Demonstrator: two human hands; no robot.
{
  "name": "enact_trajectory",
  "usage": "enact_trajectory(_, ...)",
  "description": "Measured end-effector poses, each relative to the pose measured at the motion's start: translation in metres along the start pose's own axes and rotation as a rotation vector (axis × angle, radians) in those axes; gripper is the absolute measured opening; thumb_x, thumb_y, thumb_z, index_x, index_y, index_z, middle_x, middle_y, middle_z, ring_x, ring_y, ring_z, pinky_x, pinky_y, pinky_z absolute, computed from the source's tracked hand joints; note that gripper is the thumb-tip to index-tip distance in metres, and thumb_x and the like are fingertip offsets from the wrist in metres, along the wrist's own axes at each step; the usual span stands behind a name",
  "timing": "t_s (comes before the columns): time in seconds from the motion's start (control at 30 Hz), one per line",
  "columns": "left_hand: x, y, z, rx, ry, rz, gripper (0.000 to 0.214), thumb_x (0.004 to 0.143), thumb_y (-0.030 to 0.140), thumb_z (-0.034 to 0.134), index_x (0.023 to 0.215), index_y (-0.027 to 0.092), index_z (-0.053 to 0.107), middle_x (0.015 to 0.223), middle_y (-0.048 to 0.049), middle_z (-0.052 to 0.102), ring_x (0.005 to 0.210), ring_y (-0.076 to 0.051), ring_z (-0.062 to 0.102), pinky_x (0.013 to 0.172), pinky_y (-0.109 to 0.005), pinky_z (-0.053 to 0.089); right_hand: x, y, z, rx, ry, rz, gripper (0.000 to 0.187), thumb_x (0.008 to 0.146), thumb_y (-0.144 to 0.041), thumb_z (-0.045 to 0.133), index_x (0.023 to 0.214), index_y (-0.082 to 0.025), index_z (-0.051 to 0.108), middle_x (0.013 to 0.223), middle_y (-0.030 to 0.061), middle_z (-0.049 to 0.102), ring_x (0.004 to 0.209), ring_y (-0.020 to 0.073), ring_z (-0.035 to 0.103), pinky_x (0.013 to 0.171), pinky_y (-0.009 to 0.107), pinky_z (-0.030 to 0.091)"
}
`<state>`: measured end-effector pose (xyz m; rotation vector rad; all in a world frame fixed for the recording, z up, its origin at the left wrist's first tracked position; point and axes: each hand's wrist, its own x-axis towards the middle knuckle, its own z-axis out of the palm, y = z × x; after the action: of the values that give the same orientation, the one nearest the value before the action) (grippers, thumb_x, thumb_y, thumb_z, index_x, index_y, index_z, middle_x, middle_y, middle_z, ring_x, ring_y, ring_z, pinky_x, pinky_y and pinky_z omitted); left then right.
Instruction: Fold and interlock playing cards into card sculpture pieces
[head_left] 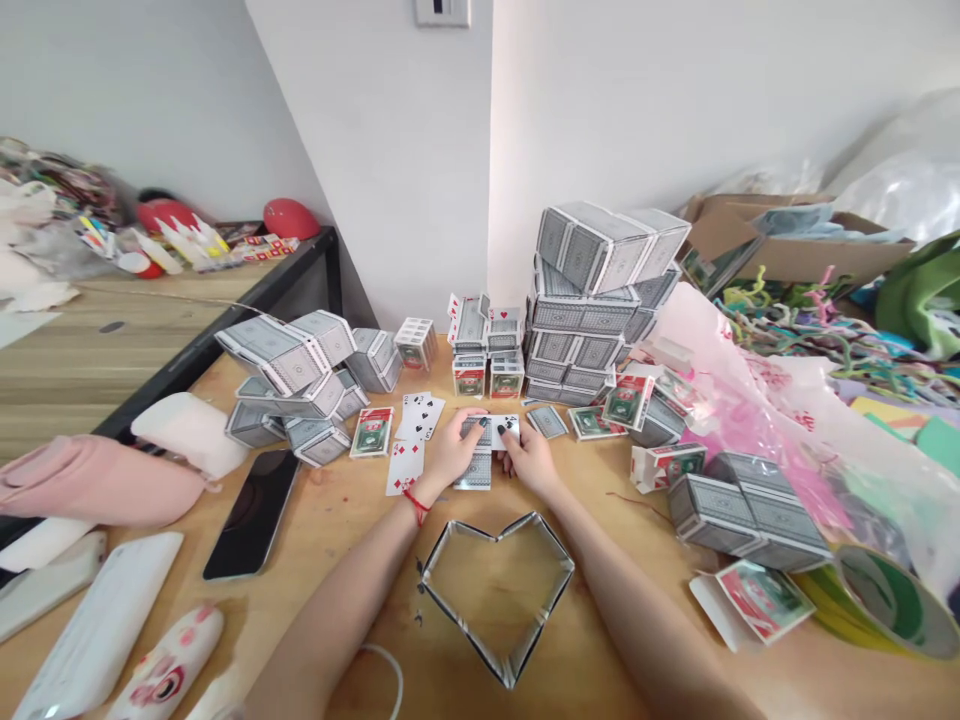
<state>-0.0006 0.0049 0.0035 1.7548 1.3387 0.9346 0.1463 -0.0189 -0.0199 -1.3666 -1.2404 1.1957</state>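
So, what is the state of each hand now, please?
Left hand: closed, pinching a grey card back.
Right hand: closed, pinching a white card face.

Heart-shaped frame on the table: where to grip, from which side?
I'd take the heart-shaped frame by its two lower slanted walls, left hand from outside left, right hand from outside right, once both let go of the cards. Walls look thin and the middle is open, so a light, even hold likely avoids folding it.
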Motion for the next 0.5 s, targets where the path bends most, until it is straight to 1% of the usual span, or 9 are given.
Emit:
enact_trajectory(0.13, -0.0009, 0.0004, -0.0008, 0.012, -0.012, -0.022, 0.025, 0.084, 0.027, 0.043, 0.106, 0.023, 0.055, 0.109, -0.0014, 0.061, 0.098, -0.016, 0.057, 0.088, -0.030, 0.043, -0.0016, -0.0009, 0.0004, 0.020, -0.006, -0.003, 0.033, 0.078, -0.054, 0.044, 0.069, -0.022, 0.042, 0.047, -0.0048, 0.051, 0.033, 0.0104, 0.045, 0.032, 0.022, 0.033)
enact_trajectory(0.3, -0.0029, 0.0019, -0.0017, -0.025, -0.044, 0.014, 0.025, 0.084, 0.027, 0.043, 0.106, 0.023, 0.054, 0.109, -0.0011, 0.061, 0.097, -0.015, 0.057, 0.087, -0.029, 0.043, -0.0033, 0.0015, 0.0008, 0.052, 0.000, -0.017, 0.036, 0.081, -0.057, 0.036, 0.071, -0.023, 0.041, 0.052, -0.0033, 0.052, 0.034, 0.0114, 0.045, 0.032, 0.023, 0.032)
enact_trajectory(0.43, -0.0048, 0.0032, -0.0031, -0.054, -0.001, 0.018, 0.034, 0.082, 0.025, 0.047, 0.115, 0.022, 0.047, 0.117, -0.0036, 0.056, 0.103, -0.016, 0.054, 0.091, -0.031, 0.041, -0.0054, 0.0035, 0.0007, 0.006, 0.050, -0.089, 0.032, 0.083, -0.053, 0.037, 0.072, -0.023, 0.041, 0.049, -0.0040, 0.051, 0.040, 0.0119, 0.045, 0.040, 0.023, 0.034)
enact_trajectory(0.5, -0.0051, 0.0027, -0.0039, -0.068, 0.010, 0.010, 0.036, 0.080, 0.023, 0.048, 0.116, 0.021, 0.046, 0.119, -0.0040, 0.055, 0.105, -0.016, 0.053, 0.092, -0.031, 0.041, -0.0060, 0.0050, 0.0013, 0.005, 0.062, -0.100, 0.032, 0.083, -0.052, 0.038, 0.071, -0.023, 0.041, 0.048, -0.0043, 0.050, 0.043, 0.0120, 0.046, 0.043, 0.022, 0.035)
